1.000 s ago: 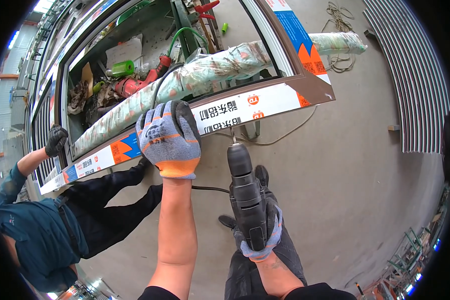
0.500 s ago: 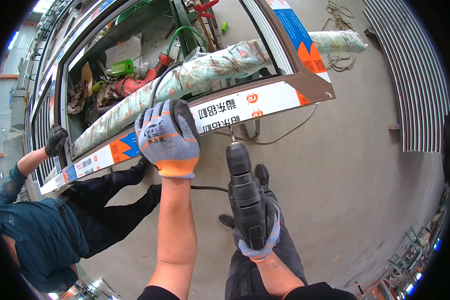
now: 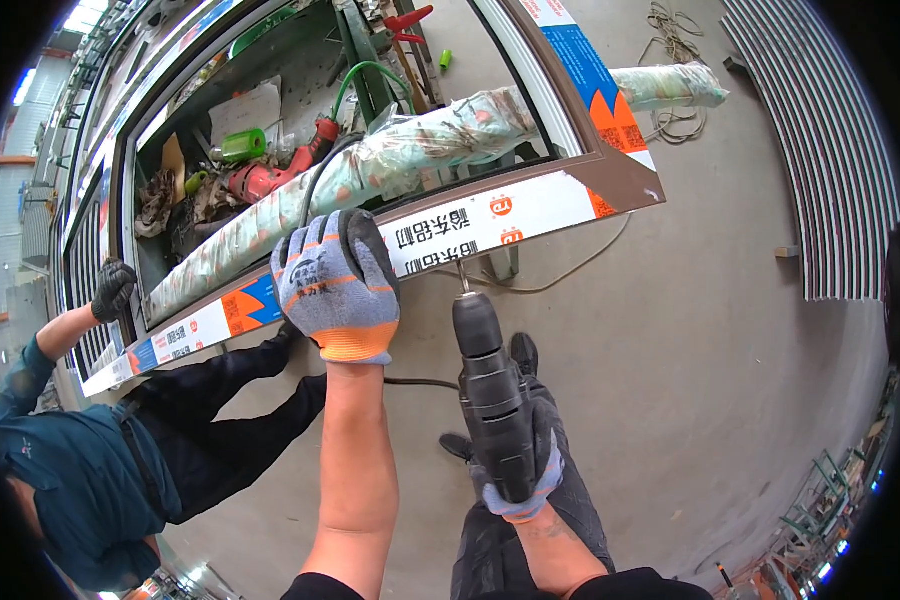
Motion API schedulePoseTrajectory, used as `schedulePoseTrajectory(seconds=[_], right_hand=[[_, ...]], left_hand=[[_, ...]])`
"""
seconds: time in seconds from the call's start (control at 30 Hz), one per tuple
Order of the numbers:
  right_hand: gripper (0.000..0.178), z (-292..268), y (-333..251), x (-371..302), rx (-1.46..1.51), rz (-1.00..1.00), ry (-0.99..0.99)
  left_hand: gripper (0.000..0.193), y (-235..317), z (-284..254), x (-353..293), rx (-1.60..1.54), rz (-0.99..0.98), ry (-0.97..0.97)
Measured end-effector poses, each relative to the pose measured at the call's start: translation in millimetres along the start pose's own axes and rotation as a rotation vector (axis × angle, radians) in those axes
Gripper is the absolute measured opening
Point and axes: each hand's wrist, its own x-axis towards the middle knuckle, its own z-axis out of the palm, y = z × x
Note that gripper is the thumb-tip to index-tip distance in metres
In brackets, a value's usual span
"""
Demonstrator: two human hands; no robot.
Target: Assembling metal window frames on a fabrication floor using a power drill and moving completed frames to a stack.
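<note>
My left hand (image 3: 337, 285), in a grey glove with an orange cuff, is closed over the near rail of a brown metal window frame (image 3: 540, 210). White, blue and orange protective film covers that rail. In my right hand (image 3: 535, 470), gloved alike, is a black power drill (image 3: 492, 390); its bit points away from me and meets the rail's near side, right of my left hand. Whether the tip has entered the metal is hidden. A long roll wrapped in patterned plastic (image 3: 420, 150) lies slantwise across the frame's opening.
At the left a co-worker in a teal shirt (image 3: 80, 460) has a dark-gloved hand (image 3: 113, 290) on the frame. Beneath the frame, a bench (image 3: 300, 70) holds a red power tool (image 3: 260, 182) and a green bottle (image 3: 242, 146). Metal profiles (image 3: 820, 150) are stacked at right; rope (image 3: 675, 40) lies beyond.
Almost nothing differs. The frame appears slightly lower and further left in the picture, while both my hands and the drill keep their places against it.
</note>
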Motion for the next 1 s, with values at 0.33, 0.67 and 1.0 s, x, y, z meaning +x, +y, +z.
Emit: schedulePoseTrajectory(seconds=[0.33, 0.67, 1.0], right_hand=[[0.071, 1, -3, -8, -0.118, 0.007, -0.034], [0.071, 0, 3, -5, -0.133, -0.061, -0.102], [0.077, 1, 6, 5, -0.077, -0.044, -0.116]], left_hand=[[0.019, -2, 0, 1, -0.027, -0.029, -0.026], [0.019, 2, -3, 5, -0.045, -0.024, -0.016], [0.020, -1, 0, 4, -0.048, -0.008, -0.027]])
